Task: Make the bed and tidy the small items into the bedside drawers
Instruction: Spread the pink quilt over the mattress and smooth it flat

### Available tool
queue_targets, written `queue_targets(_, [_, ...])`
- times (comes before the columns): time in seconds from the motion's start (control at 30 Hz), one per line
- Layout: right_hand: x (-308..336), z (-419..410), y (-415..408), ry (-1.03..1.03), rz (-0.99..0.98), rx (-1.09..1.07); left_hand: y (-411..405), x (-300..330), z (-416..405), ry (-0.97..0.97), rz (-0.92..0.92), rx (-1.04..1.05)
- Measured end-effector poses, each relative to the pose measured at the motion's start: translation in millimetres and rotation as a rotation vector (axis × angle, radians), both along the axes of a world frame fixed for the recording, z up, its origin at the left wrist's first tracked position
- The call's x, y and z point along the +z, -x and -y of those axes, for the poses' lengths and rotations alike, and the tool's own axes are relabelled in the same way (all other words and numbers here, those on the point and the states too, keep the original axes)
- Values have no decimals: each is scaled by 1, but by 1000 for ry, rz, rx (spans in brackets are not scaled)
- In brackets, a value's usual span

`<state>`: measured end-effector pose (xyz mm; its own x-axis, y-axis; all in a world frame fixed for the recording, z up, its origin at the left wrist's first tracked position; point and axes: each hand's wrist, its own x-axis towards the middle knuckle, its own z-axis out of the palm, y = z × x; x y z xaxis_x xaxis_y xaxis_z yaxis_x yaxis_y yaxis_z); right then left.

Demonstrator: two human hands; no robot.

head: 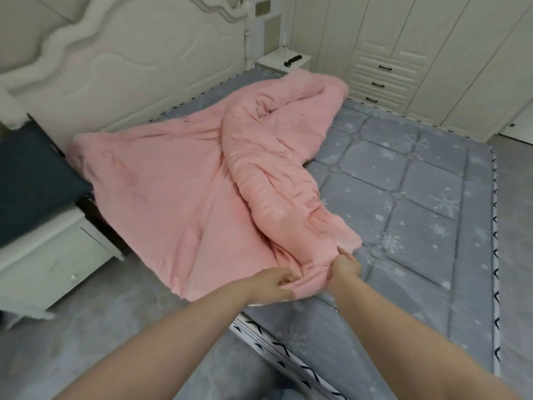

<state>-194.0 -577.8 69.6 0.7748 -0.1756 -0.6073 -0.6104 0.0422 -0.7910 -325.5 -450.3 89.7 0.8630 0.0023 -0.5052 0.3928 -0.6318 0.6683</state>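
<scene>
Currently, the near edge of the pink quilt [202, 180] on the bed [403, 197] is pinched by the curled fingers of the left hand [271, 281] and the right hand [346, 267].

Far beyond both hands, against the right wall: cream wardrobe [403, 47] with three louvred drawers [380, 79] bearing dark handles. Under the forearms, left of the left one: grey mottled floor [95, 336].

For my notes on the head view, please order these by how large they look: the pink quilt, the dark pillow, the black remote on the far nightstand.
1. pink quilt
2. dark pillow, cut by the frame edge
3. black remote, tiny partly because it is far away
</scene>
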Motion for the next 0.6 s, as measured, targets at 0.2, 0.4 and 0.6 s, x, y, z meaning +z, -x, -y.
queue_targets(0.2, [10,11,32,47,-49,85,34,-7,16,-3,-133,138])
queue_targets(0.4, [-1,27,79,26,-37,83,77,-10,45,133,-95,334])
queue_targets(0.6, [7,58,128,-96,26,193,106,-17,82,314,-169,729])
